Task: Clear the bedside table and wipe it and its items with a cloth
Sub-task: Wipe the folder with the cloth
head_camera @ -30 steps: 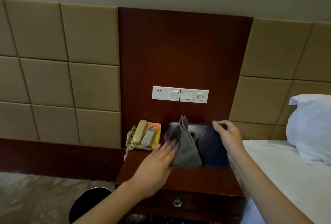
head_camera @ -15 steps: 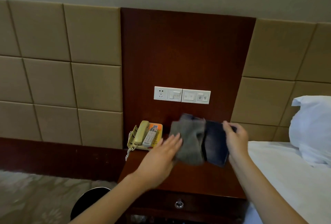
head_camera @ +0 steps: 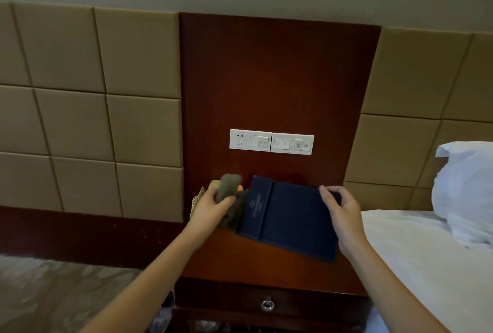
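A dark blue folder (head_camera: 290,216) lies tilted on the brown wooden bedside table (head_camera: 256,266), its far right corner pinched by my right hand (head_camera: 340,212). My left hand (head_camera: 213,208) grips a bunched grey cloth (head_camera: 229,187) just left of the folder's left edge. Behind that hand, a yellow telephone (head_camera: 198,195) with a coiled cord is mostly hidden at the table's back left.
A white socket and switch panel (head_camera: 271,142) sits on the dark wood wall panel above the table. A bed with a white sheet (head_camera: 416,258) and a pillow (head_camera: 466,191) is on the right. The table's drawer has a round knob (head_camera: 267,304). Patterned carpet lies to the left.
My left hand has pulled the cloth off the folder's face to its left side and bunched it. The folder now lies lower and flatter, its cover bare.
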A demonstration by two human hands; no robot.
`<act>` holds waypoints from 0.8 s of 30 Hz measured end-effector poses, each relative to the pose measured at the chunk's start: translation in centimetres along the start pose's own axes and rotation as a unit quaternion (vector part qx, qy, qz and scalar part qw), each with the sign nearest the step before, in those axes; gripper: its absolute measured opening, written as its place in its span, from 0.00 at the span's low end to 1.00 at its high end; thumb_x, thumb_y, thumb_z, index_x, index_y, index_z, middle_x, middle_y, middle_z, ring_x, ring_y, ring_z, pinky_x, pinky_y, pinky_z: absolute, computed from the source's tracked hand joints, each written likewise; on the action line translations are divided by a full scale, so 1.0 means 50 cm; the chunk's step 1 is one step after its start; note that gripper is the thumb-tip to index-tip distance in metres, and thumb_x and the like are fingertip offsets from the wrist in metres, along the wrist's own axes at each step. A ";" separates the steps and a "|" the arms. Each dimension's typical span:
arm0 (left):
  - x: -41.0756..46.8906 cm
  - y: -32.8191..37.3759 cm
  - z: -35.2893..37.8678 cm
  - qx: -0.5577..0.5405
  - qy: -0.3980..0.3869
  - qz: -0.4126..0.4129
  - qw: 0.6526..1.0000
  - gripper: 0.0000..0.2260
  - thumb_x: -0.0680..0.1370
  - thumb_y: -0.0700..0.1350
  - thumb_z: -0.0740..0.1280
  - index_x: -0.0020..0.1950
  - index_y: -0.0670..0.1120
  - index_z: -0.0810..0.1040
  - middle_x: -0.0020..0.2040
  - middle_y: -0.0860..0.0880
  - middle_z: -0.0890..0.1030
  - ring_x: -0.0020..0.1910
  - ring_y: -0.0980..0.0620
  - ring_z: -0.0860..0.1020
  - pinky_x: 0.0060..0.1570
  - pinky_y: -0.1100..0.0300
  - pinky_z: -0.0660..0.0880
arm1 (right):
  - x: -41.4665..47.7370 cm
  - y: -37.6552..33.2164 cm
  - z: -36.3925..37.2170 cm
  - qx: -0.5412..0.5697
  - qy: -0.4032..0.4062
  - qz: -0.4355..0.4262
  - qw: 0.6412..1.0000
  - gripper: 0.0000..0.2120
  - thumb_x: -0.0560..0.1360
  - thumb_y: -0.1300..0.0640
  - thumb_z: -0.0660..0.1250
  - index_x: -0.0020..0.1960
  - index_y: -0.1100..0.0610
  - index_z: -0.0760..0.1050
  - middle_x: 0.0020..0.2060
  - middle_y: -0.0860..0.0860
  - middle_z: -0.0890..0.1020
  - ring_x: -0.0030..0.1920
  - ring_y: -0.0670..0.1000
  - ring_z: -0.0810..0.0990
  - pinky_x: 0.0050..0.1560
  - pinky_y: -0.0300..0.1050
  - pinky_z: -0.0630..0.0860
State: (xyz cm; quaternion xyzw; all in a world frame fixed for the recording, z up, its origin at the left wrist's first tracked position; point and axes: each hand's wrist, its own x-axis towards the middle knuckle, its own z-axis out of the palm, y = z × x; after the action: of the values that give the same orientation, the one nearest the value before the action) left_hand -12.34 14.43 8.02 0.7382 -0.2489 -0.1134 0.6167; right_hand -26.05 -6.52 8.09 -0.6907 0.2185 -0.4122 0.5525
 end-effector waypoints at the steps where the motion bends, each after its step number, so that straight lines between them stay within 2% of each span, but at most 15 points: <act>1: -0.010 0.016 0.010 -0.060 -0.051 -0.021 0.997 0.14 0.80 0.49 0.62 0.63 0.45 0.71 0.52 0.51 0.77 0.52 0.51 0.77 0.49 0.54 0.76 | 0.000 -0.004 0.002 0.002 -0.006 -0.003 1.000 0.09 0.78 0.50 0.64 0.49 0.56 0.76 0.45 0.51 0.80 0.49 0.52 0.78 0.44 0.45 0.73; 3: -0.025 0.038 0.019 -0.222 -0.130 -0.090 0.962 0.17 0.80 0.57 0.57 0.62 0.48 0.72 0.55 0.49 0.78 0.55 0.49 0.77 0.48 0.55 0.76 | 0.001 -0.017 -0.001 0.013 -0.006 -0.013 1.000 0.08 0.78 0.51 0.64 0.48 0.56 0.76 0.45 0.51 0.80 0.48 0.52 0.78 0.43 0.45 0.72; 5: -0.025 0.036 0.009 -0.327 -0.147 -0.134 0.924 0.19 0.80 0.58 0.55 0.62 0.48 0.74 0.58 0.44 0.79 0.57 0.46 0.78 0.47 0.53 0.78 | 0.001 -0.026 -0.007 0.023 -0.008 -0.019 1.000 0.07 0.78 0.52 0.64 0.47 0.55 0.76 0.45 0.51 0.79 0.48 0.52 0.78 0.42 0.44 0.73; 7: -0.028 0.027 0.005 -0.323 -0.160 -0.120 0.925 0.15 0.79 0.51 0.59 0.64 0.47 0.72 0.59 0.42 0.79 0.57 0.45 0.79 0.48 0.53 0.80 | 0.000 -0.034 -0.012 0.026 -0.016 -0.022 0.999 0.07 0.78 0.52 0.64 0.47 0.55 0.76 0.46 0.51 0.80 0.48 0.52 0.78 0.42 0.44 0.73; 9: -0.034 0.018 0.008 -0.306 -0.175 -0.098 0.931 0.18 0.76 0.44 0.65 0.66 0.47 0.70 0.61 0.41 0.78 0.57 0.45 0.79 0.49 0.54 0.80 | -0.002 -0.039 -0.012 0.025 -0.016 -0.024 0.999 0.08 0.78 0.51 0.64 0.49 0.55 0.76 0.46 0.51 0.80 0.48 0.51 0.78 0.43 0.44 0.73; 14: -0.053 0.014 0.012 -0.243 -0.227 -0.062 0.941 0.16 0.77 0.38 0.64 0.64 0.45 0.70 0.58 0.43 0.79 0.54 0.49 0.81 0.48 0.59 0.79 | -0.006 -0.049 -0.004 0.029 0.008 -0.047 0.998 0.08 0.78 0.52 0.64 0.49 0.56 0.77 0.44 0.50 0.80 0.46 0.49 0.77 0.39 0.41 0.71; 19: -0.063 -0.011 0.017 -0.236 -0.205 -0.056 0.948 0.20 0.71 0.40 0.68 0.62 0.41 0.72 0.52 0.44 0.82 0.51 0.48 0.82 0.46 0.59 0.79 | -0.009 -0.052 0.007 0.041 0.043 -0.049 0.997 0.08 0.78 0.52 0.63 0.48 0.56 0.76 0.44 0.50 0.79 0.45 0.49 0.77 0.40 0.41 0.72; 21: -0.058 -0.007 0.015 -0.248 -0.181 -0.069 0.949 0.21 0.70 0.41 0.69 0.62 0.40 0.72 0.52 0.43 0.82 0.50 0.47 0.82 0.46 0.58 0.80 | -0.010 -0.049 0.008 0.030 0.025 -0.049 0.998 0.08 0.79 0.52 0.63 0.48 0.56 0.75 0.43 0.51 0.79 0.45 0.49 0.77 0.40 0.41 0.72; 24: -0.041 0.009 0.017 -0.205 -0.156 -0.077 0.963 0.25 0.67 0.45 0.72 0.62 0.40 0.72 0.54 0.41 0.81 0.51 0.45 0.82 0.49 0.54 0.80 | -0.010 -0.052 0.009 -0.008 -0.018 -0.064 0.998 0.08 0.79 0.53 0.62 0.45 0.55 0.75 0.42 0.52 0.79 0.45 0.50 0.77 0.41 0.43 0.72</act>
State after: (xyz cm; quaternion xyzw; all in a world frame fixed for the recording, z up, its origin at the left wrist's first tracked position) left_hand -14.60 14.72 7.97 0.5861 -0.2553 -0.3230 0.6979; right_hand -26.36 -5.10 10.36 -0.7151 0.1670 -0.4325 0.5232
